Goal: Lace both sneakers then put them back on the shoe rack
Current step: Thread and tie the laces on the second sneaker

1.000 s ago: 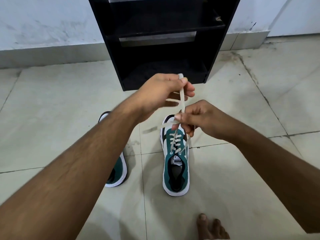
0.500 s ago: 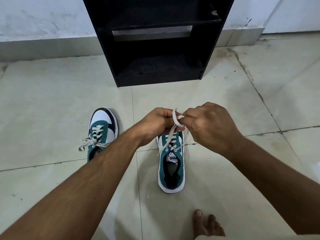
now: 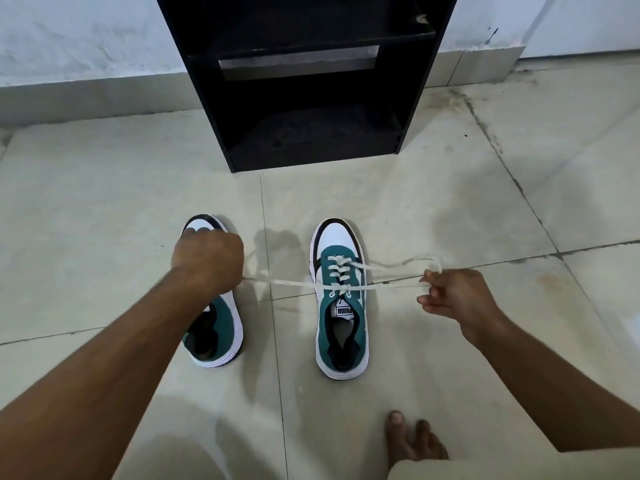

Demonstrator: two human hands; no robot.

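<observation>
Two green, white and black sneakers stand on the tiled floor, toes toward the rack. The right sneaker (image 3: 341,306) has a white lace (image 3: 388,271) threaded through its eyelets, and the lace stretches out sideways both ways. My left hand (image 3: 207,261) is closed on the lace's left end, hovering over the left sneaker (image 3: 221,327) and hiding its laces. My right hand (image 3: 453,296) pinches the right end, which loops above the fingers. The black shoe rack (image 3: 311,81) stands just beyond, its lower shelves holding no shoes.
A bare foot (image 3: 414,441) rests on the floor at the bottom right, near the right sneaker's heel. A white wall with a tiled skirting (image 3: 86,95) runs behind the rack. Floor tiles spread to both sides.
Both hands were together above the right sneaker, working the lace. They have now pulled apart sideways, drawing the lace taut across the shoe. The left hand now covers the left sneaker.
</observation>
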